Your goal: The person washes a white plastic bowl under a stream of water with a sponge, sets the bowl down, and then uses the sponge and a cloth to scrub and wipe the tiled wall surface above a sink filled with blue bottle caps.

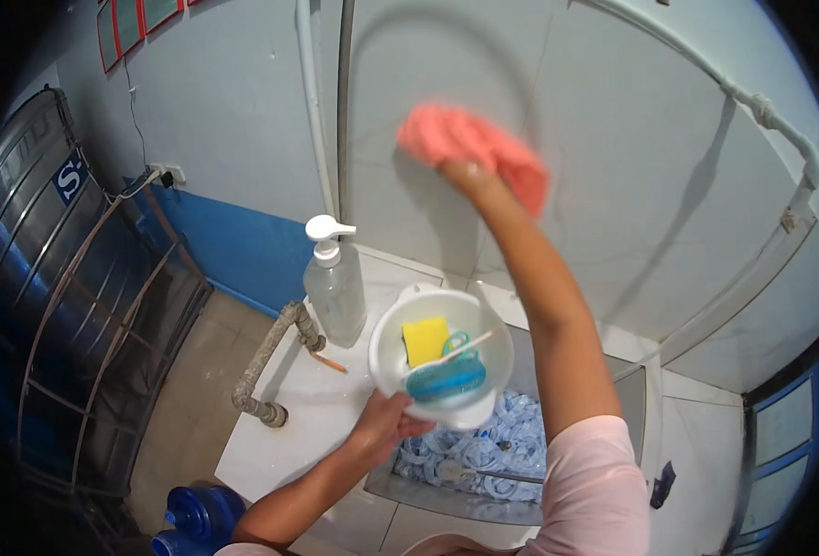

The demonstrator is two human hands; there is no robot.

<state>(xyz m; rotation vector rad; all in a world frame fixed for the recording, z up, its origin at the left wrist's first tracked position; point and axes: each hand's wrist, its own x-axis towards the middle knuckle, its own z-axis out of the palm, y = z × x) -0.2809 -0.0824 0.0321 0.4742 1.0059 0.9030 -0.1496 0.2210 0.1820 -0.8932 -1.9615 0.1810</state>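
My left hand (386, 428) grips the near left rim of a round white plastic basin (476, 311) with side handles. Inside the basin lie a yellow sponge (423, 339), a blue brush (448, 378) and a thin pale stick-like handle. My raised right hand (466, 176) holds a coral cloth (439, 130) against the pale tiled wall (604, 176). Cloth and hand are smeared by motion, and most of the right fingers are hidden under the fabric. Below the basin, a sink (400, 489) is filled with bunched blue-and-white fabric (479, 449).
A clear pump bottle (337, 295) stands on the white counter (312, 445), left of the basin. Beside it, a wrapped pipe (259, 371) arches up from the counter. A metal tank (44, 222) behind a rack is far left; a blue water jug (204, 512) sits below.
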